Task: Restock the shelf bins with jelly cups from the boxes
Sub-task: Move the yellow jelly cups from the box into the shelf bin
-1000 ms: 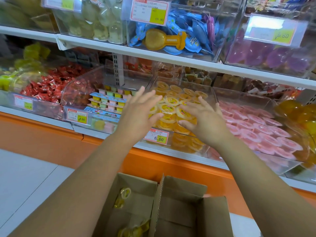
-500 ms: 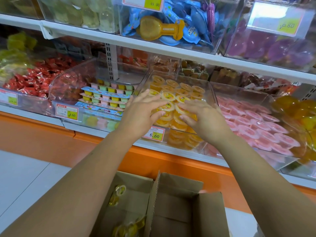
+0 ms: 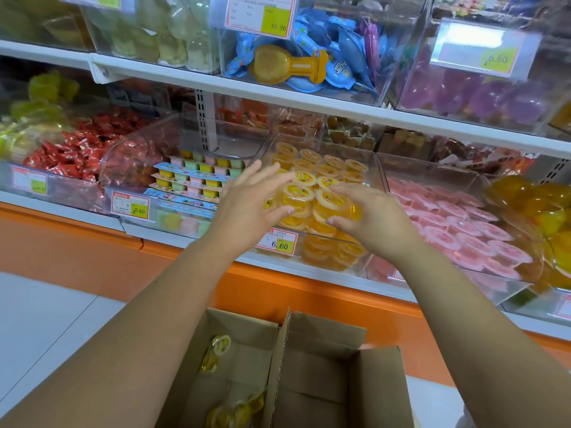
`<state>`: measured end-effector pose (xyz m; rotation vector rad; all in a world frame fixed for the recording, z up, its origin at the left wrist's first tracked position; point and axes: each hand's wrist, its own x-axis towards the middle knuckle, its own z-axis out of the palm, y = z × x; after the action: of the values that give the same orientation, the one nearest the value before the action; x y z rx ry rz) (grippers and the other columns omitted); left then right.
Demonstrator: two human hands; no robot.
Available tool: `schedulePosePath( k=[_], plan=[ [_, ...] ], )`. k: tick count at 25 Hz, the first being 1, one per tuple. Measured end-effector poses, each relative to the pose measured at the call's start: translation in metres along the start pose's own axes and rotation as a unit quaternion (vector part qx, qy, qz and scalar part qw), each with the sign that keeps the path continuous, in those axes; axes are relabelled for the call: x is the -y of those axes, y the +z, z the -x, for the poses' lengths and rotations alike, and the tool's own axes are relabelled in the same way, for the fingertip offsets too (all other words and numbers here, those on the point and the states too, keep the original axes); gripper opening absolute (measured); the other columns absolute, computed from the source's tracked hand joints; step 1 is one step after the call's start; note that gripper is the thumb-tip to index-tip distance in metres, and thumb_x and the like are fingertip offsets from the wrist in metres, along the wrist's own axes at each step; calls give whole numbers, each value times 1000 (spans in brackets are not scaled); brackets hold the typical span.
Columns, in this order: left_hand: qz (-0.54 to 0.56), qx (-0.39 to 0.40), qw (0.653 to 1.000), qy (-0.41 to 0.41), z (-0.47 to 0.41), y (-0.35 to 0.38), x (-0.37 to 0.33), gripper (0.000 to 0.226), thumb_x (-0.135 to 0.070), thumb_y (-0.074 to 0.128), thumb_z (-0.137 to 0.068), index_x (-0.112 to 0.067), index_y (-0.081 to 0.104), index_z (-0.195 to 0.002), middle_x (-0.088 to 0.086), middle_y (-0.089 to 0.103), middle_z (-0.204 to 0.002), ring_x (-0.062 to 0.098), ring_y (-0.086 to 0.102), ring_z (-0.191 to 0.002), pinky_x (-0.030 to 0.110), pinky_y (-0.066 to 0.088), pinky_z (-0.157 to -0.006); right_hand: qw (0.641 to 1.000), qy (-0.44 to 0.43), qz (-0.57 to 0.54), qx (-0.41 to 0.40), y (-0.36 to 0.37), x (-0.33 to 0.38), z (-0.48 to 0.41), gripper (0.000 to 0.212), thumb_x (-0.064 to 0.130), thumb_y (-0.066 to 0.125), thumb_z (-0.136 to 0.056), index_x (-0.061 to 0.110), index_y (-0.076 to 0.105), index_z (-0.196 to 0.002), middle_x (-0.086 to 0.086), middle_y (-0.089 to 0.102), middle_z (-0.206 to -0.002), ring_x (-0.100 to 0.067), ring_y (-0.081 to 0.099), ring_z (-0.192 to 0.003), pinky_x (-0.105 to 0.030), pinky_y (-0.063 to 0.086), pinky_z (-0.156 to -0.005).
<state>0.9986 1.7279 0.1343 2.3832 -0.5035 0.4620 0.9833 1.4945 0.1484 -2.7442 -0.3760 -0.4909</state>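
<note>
Left hand [image 3: 247, 211]: fingers straight and spread, pressed against the left flank of the heaped yellow jelly cups [image 3: 304, 196].
Right hand [image 3: 375, 222]: loosely cupped against the heap's right flank; whether it grips a cup cannot be told.
Heap location: clear shelf bin [image 3: 380, 176], with bin tag [image 3: 277, 242] reading "6.60".
Loose cups [image 3: 220, 345]: in the cardboard box [image 3: 324, 381] below.
Left neighbour's tag [image 3: 130, 207]: "8.60".
Upper-shelf tag [image 3: 259, 13]: "49.90".
Upper right tag [image 3: 482, 57]: "6.80".
</note>
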Motion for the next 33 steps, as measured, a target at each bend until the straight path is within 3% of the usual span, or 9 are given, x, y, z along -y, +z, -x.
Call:
schedulePosePath(
  k=[4, 7, 10, 13, 17, 19, 24, 28, 33],
  plan=[
    [109, -203, 972, -48, 57, -10, -4, 35, -18, 60, -94, -26, 62, -128, -11, 62, -118, 9, 54, -114, 27, 43, -97, 981, -30, -89, -168, -11, 28, 22, 36, 38, 59, -91, 21, 63, -123, 4, 66, -117, -13, 58, -110, -30, 43, -97],
    [221, -179, 942, -181, 103, 0, 16, 19, -16, 57, -93, -30, 66, -102, -11, 66, -96, 8, 62, -91, 21, 49, -81, 935, -69, -251, -239, 6, 74, 56, 23, 23, 48, -93, 11, 62, -107, -3, 64, -89, -18, 60, -80, -27, 47, -73],
    [342, -42, 861, -373, 159, 30, 60, 10, -33, 57, -93, -38, 66, -93, -6, 72, -100, 15, 67, -92, 35, 56, -84, 948, -32, -308, -79, 61, 101, 99, 15, 30, 44, -93, 27, 55, -102, 3, 60, -80, -12, 57, -69, -31, 47, -64],
    [353, 132, 739, -559, 231, 70, 96, 21, -36, 51, -102, -23, 59, -117, 3, 63, -119, 16, 59, -103, 32, 50, -83, 944, 80, -267, 175, 137, 112, 129, 13, 33, 44, -97, 38, 55, -100, 15, 61, -91, -10, 62, -83, -39, 52, -81],
    [381, 178, 651, -632, 286, 108, 129, 49, -46, 52, -100, -16, 54, -139, 5, 59, -136, 26, 57, -122, 40, 45, -106, 779, 390, -284, 401, 225, 137, 128, 33, 30, 38, -103, 24, 50, -134, -3, 51, -137, -23, 54, -115, -35, 43, -101],
    [379, 184, 641, -641, 291, 118, 142, 54, -48, 48, -102, -16, 48, -145, 5, 52, -144, 27, 51, -130, 44, 39, -112, 735, 464, -264, 418, 265, 141, 125, 43, 26, 35, -105, 10, 39, -144, -9, 42, -146, -28, 46, -125, -35, 37, -103],
    [298, 235, 672, -636, 292, 145, 171, 53, -42, 32, -107, -20, 29, -155, 8, 35, -158, 29, 34, -144, 35, 27, -118, 807, 397, -8, 437, 350, 120, 161, 47, 34, 25, -104, 9, 42, -140, -17, 38, -145, -33, 33, -134, -38, 26, -110],
    [241, 307, 678, -623, 298, 169, 188, 56, -39, 22, -109, -17, 12, -159, 11, 28, -162, 28, 30, -146, 30, 27, -112, 813, 367, -7, 451, 379, 109, 185, 51, 42, 26, -103, 10, 45, -137, -19, 41, -143, -35, 34, -132, -37, 23, -110],
    [248, 319, 672, -621, 295, 184, 194, 53, -38, 19, -109, -16, 19, -157, 11, 32, -159, 27, 33, -145, 27, 27, -111, 749, 463, -142, 453, 391, 115, 198, 56, 53, 32, -99, 21, 37, -144, -14, 43, -144, -32, 46, -129, -36, 37, -105]
  ],
)
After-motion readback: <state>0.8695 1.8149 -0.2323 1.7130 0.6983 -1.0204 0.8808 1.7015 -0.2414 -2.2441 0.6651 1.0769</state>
